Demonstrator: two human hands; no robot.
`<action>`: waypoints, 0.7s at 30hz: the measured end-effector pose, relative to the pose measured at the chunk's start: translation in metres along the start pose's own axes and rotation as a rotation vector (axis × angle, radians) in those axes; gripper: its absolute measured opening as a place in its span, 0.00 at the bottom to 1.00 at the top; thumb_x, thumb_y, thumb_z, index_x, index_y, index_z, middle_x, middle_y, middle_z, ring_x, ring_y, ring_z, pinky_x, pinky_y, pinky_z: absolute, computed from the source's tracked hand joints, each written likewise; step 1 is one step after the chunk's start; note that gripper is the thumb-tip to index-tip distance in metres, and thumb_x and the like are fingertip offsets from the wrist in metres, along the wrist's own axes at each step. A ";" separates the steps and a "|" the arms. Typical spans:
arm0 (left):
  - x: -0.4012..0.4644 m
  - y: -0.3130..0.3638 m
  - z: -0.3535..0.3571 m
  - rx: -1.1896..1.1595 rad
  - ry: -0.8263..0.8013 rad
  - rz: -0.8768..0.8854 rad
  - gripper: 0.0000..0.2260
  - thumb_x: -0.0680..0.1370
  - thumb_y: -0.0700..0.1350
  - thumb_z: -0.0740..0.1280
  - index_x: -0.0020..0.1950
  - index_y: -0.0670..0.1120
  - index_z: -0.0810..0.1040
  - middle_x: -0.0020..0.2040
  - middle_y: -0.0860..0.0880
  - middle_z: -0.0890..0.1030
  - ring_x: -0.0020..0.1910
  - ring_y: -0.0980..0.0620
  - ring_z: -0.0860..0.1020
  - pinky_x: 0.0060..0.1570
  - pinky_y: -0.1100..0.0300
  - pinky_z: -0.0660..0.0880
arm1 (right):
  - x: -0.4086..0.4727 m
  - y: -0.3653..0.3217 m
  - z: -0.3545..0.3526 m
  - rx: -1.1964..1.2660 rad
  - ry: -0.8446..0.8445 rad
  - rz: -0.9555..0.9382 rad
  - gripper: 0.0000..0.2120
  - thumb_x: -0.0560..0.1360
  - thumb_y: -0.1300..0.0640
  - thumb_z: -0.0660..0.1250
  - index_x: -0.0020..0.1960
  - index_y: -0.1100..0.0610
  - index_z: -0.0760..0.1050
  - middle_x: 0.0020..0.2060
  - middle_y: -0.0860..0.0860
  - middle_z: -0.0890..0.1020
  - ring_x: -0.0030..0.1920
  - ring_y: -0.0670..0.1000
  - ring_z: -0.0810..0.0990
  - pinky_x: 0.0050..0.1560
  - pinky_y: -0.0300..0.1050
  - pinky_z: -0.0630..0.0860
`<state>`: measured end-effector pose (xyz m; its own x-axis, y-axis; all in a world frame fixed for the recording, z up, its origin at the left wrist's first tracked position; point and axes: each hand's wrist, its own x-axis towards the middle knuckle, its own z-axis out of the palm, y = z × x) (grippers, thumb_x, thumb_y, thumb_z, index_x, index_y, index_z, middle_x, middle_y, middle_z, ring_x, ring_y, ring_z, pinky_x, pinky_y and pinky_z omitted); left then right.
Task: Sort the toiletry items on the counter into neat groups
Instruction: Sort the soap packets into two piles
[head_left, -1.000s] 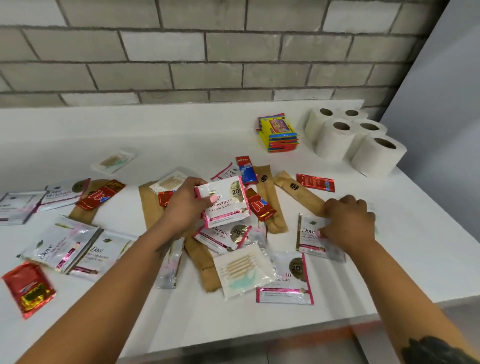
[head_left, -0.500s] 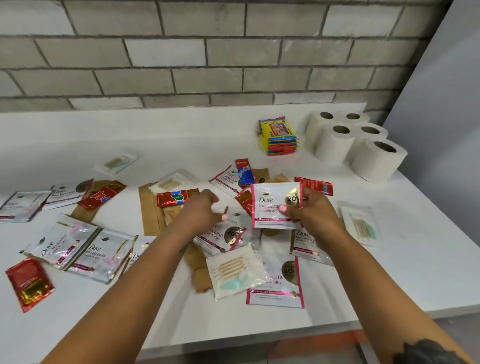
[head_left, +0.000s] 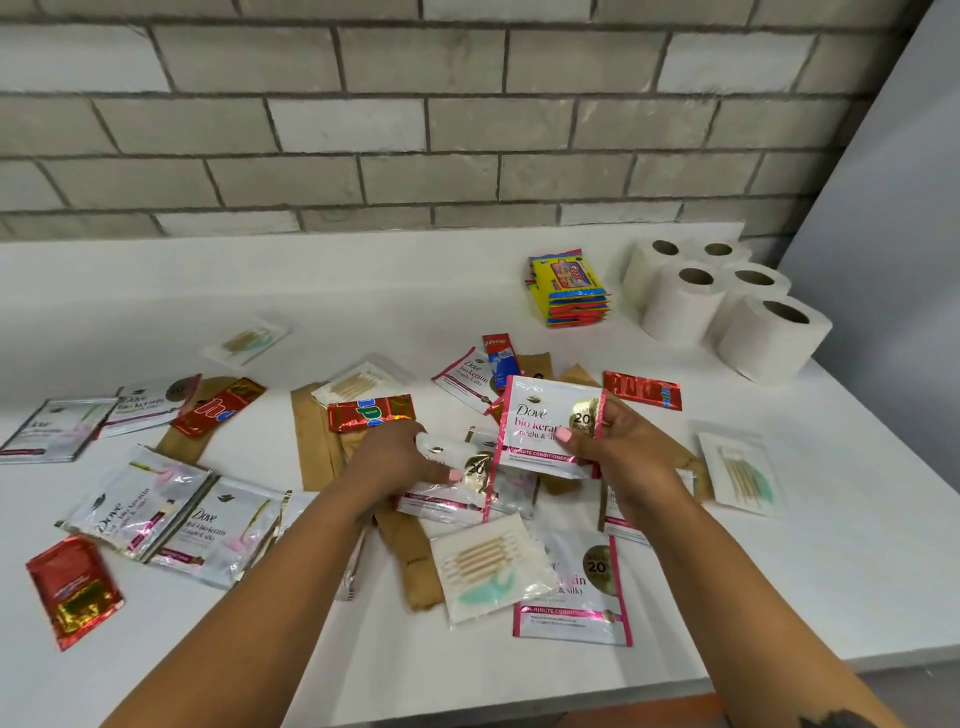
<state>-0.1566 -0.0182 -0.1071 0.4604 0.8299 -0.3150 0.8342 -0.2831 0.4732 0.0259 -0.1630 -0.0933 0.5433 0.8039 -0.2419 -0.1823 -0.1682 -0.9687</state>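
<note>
Over a white counter (head_left: 779, 571), the right hand (head_left: 631, 452) pinches a raised pink-edged sachet (head_left: 548, 423); the left hand (head_left: 395, 457), fingers curled, grips another sachet (head_left: 462, 483) lying flat.

Bare counter (head_left: 779, 597) is left at front right; the back right is blocked by toilet rolls (head_left: 727, 301) (wall behind).

Left-edge sachet (head_left: 49, 428): print blurred, cut by frame edge.
Sachet under right hand (head_left: 623, 512): mostly hidden.
Near sachet (head_left: 582, 597): partly covered by swab packet (head_left: 488, 566).
</note>
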 end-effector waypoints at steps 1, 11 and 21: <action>0.000 -0.002 -0.002 -0.139 0.003 0.020 0.27 0.65 0.55 0.76 0.61 0.46 0.77 0.57 0.49 0.81 0.56 0.49 0.79 0.56 0.54 0.76 | 0.001 0.000 0.003 0.003 -0.008 0.002 0.20 0.70 0.69 0.70 0.59 0.56 0.76 0.50 0.56 0.85 0.49 0.54 0.85 0.50 0.50 0.81; -0.014 0.021 -0.008 -1.071 -0.157 0.014 0.13 0.81 0.49 0.56 0.58 0.44 0.74 0.47 0.44 0.85 0.45 0.46 0.83 0.46 0.53 0.81 | 0.010 0.006 0.056 -0.149 0.065 -0.060 0.19 0.68 0.67 0.73 0.57 0.57 0.76 0.49 0.54 0.84 0.49 0.53 0.84 0.51 0.52 0.81; -0.020 0.033 0.001 -0.923 -0.049 0.069 0.11 0.80 0.46 0.60 0.61 0.46 0.72 0.49 0.48 0.82 0.49 0.48 0.81 0.53 0.52 0.78 | 0.002 -0.005 0.026 -0.491 0.019 -0.010 0.16 0.67 0.57 0.76 0.49 0.51 0.73 0.41 0.48 0.79 0.42 0.50 0.81 0.41 0.46 0.80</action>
<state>-0.1385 -0.0446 -0.0863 0.5299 0.7982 -0.2866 0.2416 0.1818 0.9532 0.0066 -0.1455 -0.0878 0.5583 0.7975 -0.2287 0.2286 -0.4130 -0.8816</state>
